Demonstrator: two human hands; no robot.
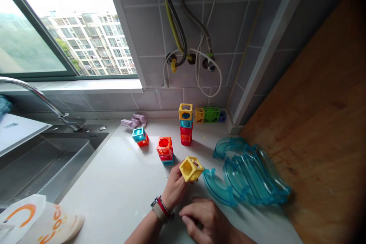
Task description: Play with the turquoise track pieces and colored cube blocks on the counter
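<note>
My left hand (175,186), with a watch and bracelets at its wrist, holds a yellow open-sided cube (191,169) above the counter. Below and to the right is my right hand (206,218), its fingers curled inward; whether anything is inside them is hidden. Just behind the yellow cube stands a short stack of red and blue cubes (165,150). A taller stack (186,125), yellow on top, then blue and red, rises farther back. Farther left sits a blue and red pair (140,137). Clear blue curved track pieces (248,175) lie to the right, one beside my left hand.
Orange, green and purple cubes (211,115) lie in a row against the wall. Purple pieces (134,121) rest at the back left. A sink (82,160) with a faucet (48,101) and a white cup (42,221) are at left. A wooden panel (320,129) borders the right.
</note>
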